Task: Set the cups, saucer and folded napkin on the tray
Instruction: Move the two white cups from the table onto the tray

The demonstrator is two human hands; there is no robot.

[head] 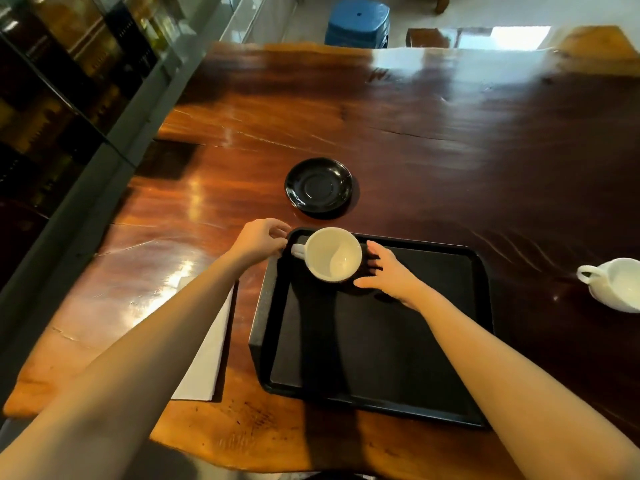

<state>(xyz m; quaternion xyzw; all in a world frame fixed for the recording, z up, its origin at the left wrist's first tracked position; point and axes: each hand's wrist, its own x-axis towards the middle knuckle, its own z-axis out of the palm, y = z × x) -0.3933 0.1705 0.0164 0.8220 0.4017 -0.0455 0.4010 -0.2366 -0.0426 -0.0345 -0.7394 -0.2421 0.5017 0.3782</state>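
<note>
A black tray [415, 341] lies on the wooden table in front of me. A white cup [334, 254] stands upright in its far left corner. My left hand [259, 239] pinches the cup's handle from the left. My right hand [388, 271] rests with spread fingers against the cup's right side. A black saucer [318, 186] sits on the table just beyond the tray. A second white cup [616, 284] stands on the table at the right edge of view. A white folded napkin [207, 358] lies left of the tray, partly under my left forearm.
The wooden table [450, 133] stretches far ahead with glare patches. A grey ledge and dark glass cabinet [69, 98] run along the left. A blue stool [358, 22] stands beyond the table's far edge.
</note>
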